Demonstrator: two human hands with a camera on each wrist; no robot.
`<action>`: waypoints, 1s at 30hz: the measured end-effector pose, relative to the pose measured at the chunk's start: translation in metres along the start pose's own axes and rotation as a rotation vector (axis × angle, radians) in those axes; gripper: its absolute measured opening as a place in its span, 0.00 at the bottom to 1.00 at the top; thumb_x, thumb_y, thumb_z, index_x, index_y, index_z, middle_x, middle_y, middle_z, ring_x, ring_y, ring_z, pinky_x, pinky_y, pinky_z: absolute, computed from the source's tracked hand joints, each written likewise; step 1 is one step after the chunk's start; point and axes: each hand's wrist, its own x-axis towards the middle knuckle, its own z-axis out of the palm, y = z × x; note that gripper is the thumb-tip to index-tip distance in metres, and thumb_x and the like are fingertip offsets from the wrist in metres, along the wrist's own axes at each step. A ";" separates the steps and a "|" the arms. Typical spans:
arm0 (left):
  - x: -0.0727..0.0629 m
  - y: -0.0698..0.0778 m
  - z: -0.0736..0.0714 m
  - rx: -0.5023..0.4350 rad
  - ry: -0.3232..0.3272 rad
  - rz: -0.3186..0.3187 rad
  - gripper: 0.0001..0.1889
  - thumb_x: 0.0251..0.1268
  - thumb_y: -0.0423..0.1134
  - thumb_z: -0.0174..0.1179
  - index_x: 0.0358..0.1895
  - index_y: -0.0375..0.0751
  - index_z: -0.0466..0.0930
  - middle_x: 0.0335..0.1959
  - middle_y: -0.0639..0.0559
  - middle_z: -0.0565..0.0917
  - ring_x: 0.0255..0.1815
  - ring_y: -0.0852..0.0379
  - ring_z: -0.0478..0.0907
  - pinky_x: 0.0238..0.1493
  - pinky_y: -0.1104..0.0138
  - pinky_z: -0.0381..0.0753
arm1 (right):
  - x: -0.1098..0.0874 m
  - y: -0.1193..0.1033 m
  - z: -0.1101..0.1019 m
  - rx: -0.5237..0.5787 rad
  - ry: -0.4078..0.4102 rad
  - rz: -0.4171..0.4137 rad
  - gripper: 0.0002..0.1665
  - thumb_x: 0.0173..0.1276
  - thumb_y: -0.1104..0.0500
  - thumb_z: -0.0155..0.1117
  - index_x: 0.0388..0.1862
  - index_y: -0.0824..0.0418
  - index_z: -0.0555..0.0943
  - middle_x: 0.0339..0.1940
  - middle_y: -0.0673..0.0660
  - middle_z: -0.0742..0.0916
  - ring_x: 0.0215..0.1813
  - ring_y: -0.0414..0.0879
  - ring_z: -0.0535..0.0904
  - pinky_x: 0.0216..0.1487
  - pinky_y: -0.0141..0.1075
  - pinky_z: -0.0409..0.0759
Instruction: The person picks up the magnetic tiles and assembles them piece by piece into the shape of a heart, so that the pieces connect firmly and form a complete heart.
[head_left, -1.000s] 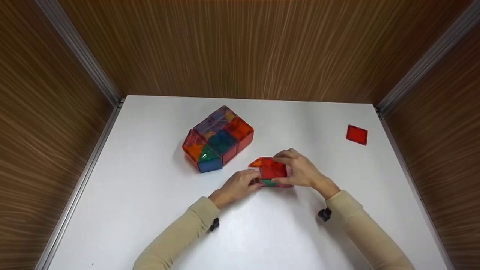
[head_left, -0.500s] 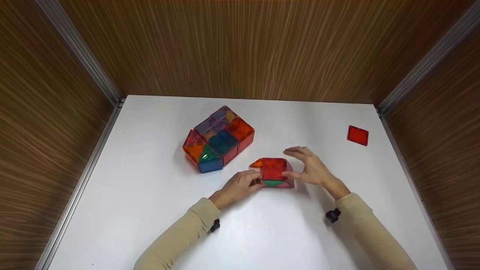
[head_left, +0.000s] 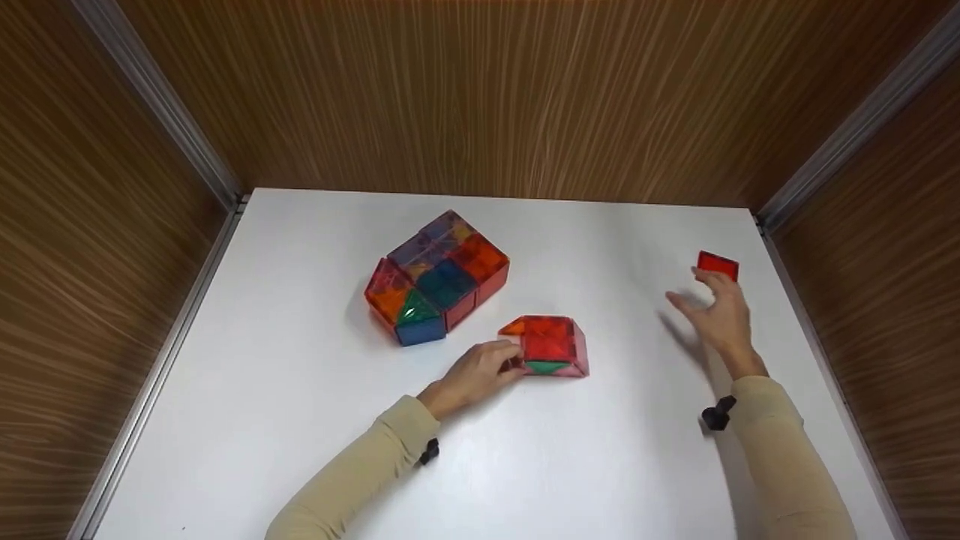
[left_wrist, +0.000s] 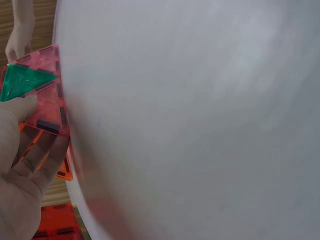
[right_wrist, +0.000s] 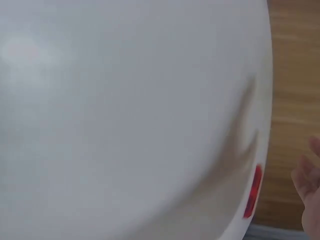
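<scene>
In the head view, a small block of magnetic tiles point(head_left: 550, 339) stands mid-table, with a red square on top and an orange triangle point(head_left: 513, 327) jutting from its left. My left hand point(head_left: 480, 373) pinches its left end between thumb and fingers. The left wrist view shows the thumb on the front side, by a green triangle tile point(left_wrist: 22, 80) and pink tiles point(left_wrist: 49, 102). To the right, my right hand point(head_left: 718, 311) has its fingers spread and holds nothing. Just beyond its fingertips lies a red square magnetic tile point(head_left: 718, 264), partly covered by that hand.
A larger, multicoloured magnetic-tile structure point(head_left: 459, 279) stands behind and left of the small block. The white table point(head_left: 315, 420) is bounded by wood-grain panels point(head_left: 480, 97) at the back and both sides.
My right hand has let go of the small block and moved right, over to the single red tile. The left hand and the block have stayed in place.
</scene>
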 end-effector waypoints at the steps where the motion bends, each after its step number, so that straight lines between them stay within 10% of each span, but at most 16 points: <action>1: 0.000 0.000 0.000 -0.002 0.001 -0.001 0.07 0.74 0.42 0.67 0.47 0.45 0.83 0.41 0.52 0.87 0.41 0.58 0.79 0.49 0.71 0.81 | 0.003 0.005 -0.002 -0.008 0.022 0.019 0.45 0.70 0.37 0.71 0.77 0.61 0.73 0.77 0.69 0.74 0.77 0.69 0.66 0.75 0.72 0.66; 16: -0.003 0.000 0.000 -0.007 0.005 -0.012 0.10 0.74 0.42 0.67 0.52 0.45 0.84 0.46 0.51 0.88 0.46 0.57 0.83 0.56 0.68 0.85 | 0.037 0.043 -0.001 -0.155 0.016 0.345 0.53 0.74 0.37 0.64 0.84 0.66 0.59 0.76 0.78 0.69 0.77 0.74 0.64 0.75 0.70 0.68; 30: -0.002 -0.002 -0.001 -0.032 -0.016 -0.025 0.10 0.75 0.42 0.66 0.54 0.47 0.84 0.45 0.53 0.88 0.45 0.60 0.81 0.55 0.72 0.85 | 0.060 0.037 0.002 -0.267 -0.049 0.428 0.47 0.76 0.38 0.60 0.76 0.74 0.66 0.72 0.82 0.69 0.75 0.75 0.62 0.72 0.69 0.70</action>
